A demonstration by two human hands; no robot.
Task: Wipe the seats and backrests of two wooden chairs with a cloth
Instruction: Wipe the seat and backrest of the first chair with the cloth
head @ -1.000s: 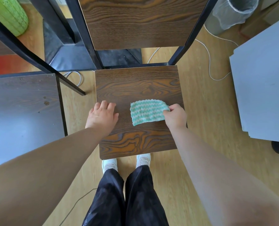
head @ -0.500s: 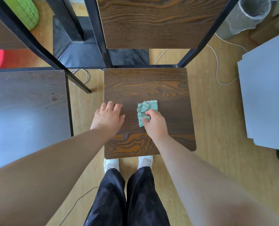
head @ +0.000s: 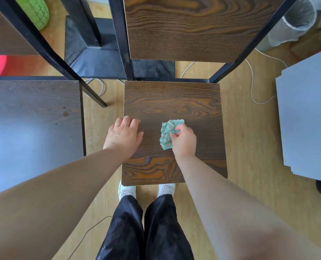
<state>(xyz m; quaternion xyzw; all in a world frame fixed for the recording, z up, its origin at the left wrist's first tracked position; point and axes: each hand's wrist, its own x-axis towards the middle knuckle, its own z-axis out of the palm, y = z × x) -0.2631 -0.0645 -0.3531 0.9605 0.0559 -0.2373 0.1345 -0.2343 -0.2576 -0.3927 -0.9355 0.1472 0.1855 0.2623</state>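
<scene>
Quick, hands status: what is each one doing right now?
Left hand: open, fingers resting flat on the chair seat.
Right hand: gripping the bunched green cloth on the seat.

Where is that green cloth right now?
In the head view, the green cloth sits bunched near the middle of the wooden chair seat, gripped by the right hand; the left hand rests on the seat's left edge.

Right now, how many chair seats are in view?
2. The middle seat lies under the cloth; the left seat is cut off at the frame edge. Others may be out of view.
</scene>
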